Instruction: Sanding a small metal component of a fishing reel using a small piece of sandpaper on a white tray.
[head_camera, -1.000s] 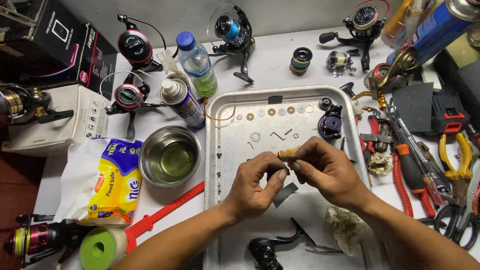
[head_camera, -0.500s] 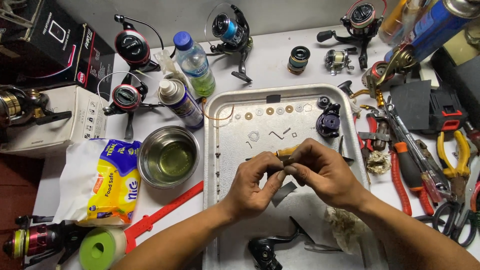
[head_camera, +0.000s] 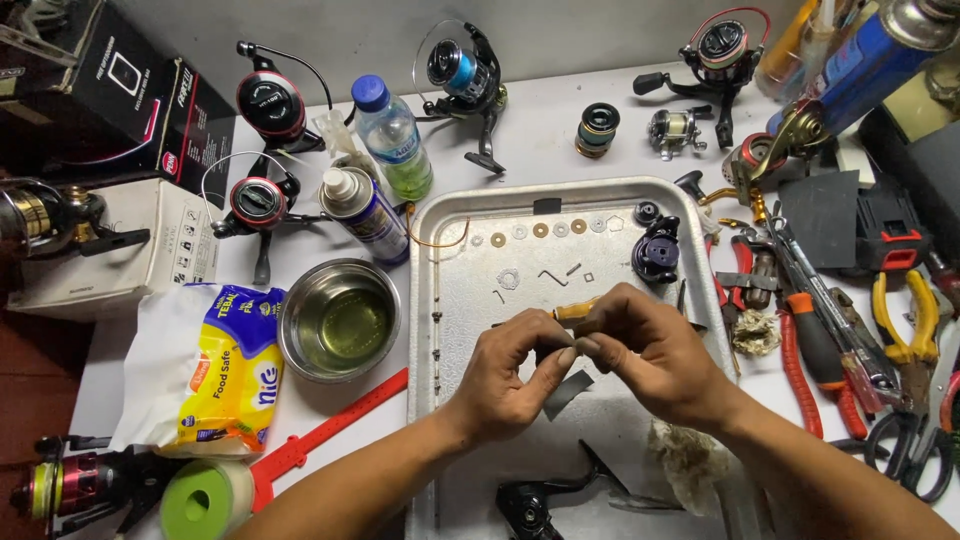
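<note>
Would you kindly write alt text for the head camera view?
Left hand and right hand pinch a small brass-coloured part over a metal tray of washers; fishing reels, pliers and a steel bowl surround it.

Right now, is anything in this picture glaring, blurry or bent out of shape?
Head view: light is even and sharp; soft glare shows on the metal tray and the steel bowl; both hands cast faint shadows; the edges bow slightly, wide-lens style, and the far left corner falls dark.
</note>
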